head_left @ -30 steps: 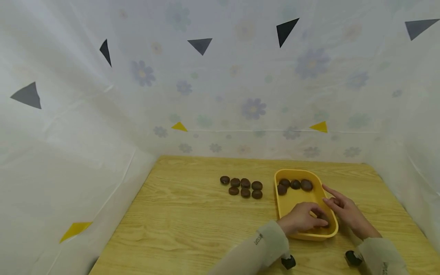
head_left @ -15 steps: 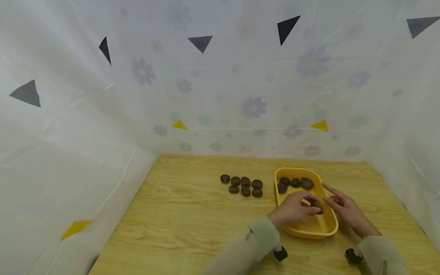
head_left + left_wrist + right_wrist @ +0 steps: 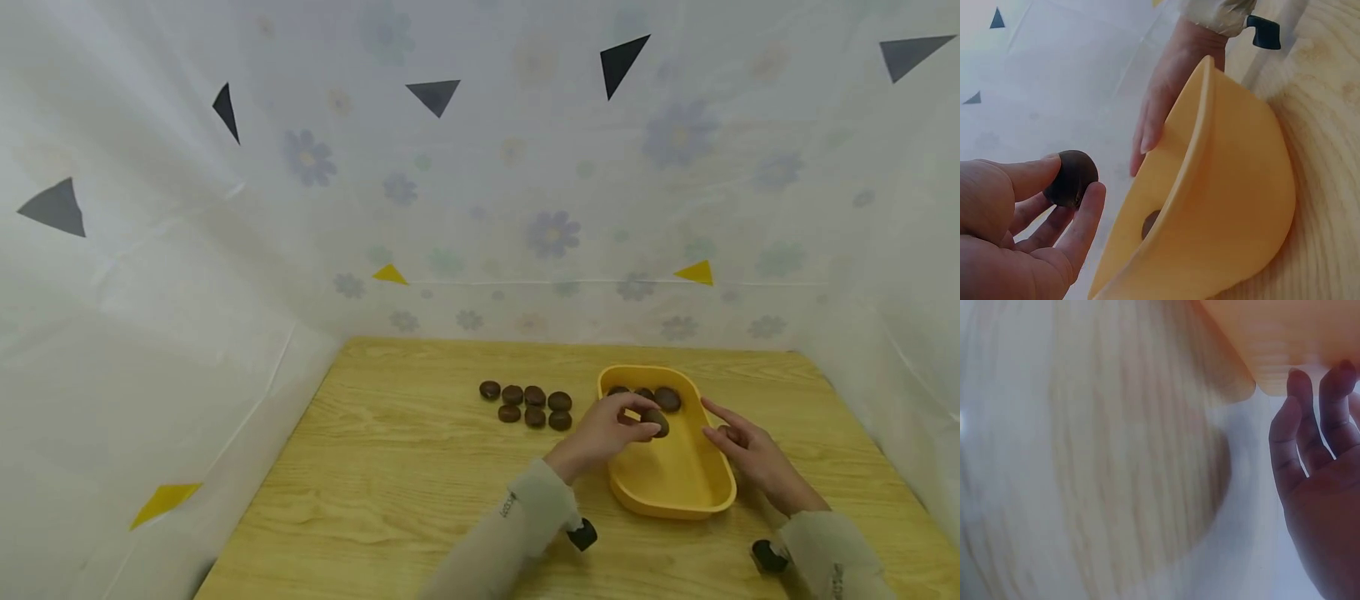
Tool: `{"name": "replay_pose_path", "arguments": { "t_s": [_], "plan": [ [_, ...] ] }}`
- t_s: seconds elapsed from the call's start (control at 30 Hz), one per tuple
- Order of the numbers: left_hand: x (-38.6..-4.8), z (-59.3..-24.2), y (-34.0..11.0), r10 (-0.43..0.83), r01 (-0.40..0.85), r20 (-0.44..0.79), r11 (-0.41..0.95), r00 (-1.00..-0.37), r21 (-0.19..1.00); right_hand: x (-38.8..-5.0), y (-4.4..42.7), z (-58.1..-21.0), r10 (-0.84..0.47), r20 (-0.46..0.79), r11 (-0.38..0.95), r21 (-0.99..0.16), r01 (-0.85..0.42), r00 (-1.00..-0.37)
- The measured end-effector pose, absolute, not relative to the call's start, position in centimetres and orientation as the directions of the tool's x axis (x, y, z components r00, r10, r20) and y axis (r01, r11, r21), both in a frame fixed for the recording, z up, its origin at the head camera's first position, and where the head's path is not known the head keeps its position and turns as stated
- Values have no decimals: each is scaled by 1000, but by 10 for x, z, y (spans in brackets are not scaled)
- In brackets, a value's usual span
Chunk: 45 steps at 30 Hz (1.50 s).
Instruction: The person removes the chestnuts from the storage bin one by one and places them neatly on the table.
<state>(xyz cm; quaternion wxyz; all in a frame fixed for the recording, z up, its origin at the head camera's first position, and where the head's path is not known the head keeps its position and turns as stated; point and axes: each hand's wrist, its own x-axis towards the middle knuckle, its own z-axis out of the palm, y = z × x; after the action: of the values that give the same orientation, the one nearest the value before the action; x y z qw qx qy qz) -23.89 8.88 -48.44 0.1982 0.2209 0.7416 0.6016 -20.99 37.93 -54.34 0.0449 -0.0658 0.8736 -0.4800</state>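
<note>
In the head view my left hand (image 3: 602, 430) pinches a chestnut (image 3: 657, 423), dark brown and rounded, above the yellow plastic tray (image 3: 675, 510). The left wrist view shows this chestnut (image 3: 1072, 177) between thumb and fingertips, clear of the tray wall (image 3: 1241, 187). Several more chestnuts (image 3: 667, 399) lie at the tray's far end, partly hidden by my left hand. My right hand (image 3: 765, 462) is at the tray's right side, fingers fairly straight and touching the rim. In the right wrist view its fingers (image 3: 1305, 406) reach the tray's outer wall (image 3: 1297, 337).
Left of the tray, several chestnuts (image 3: 535, 407) lie in two rows on the wood-grain table (image 3: 390, 467). White sheeting (image 3: 480, 192) with flowers and coloured triangles encloses the table's back and sides. A black device (image 3: 582, 534) hangs at my left cuff.
My left hand has lifted the chestnut from the tray's near end and carried it up and left, toward the far left part. My right hand has stayed at the rim.
</note>
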Motion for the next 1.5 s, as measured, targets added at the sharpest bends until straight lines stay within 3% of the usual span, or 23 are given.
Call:
{"name": "replay_pose_path", "arguments": {
  "t_s": [0.77, 1.5],
  "plan": [
    [-259, -476, 3, 485, 102, 43, 96, -873, 990, -210, 380, -546, -158, 10, 521, -849, -92, -987],
    [-267, -477, -53, 390, 107, 34, 165, -920, 980, -210, 380, -544, -139, -35, 533, -845, -45, -990]
  ]
}}
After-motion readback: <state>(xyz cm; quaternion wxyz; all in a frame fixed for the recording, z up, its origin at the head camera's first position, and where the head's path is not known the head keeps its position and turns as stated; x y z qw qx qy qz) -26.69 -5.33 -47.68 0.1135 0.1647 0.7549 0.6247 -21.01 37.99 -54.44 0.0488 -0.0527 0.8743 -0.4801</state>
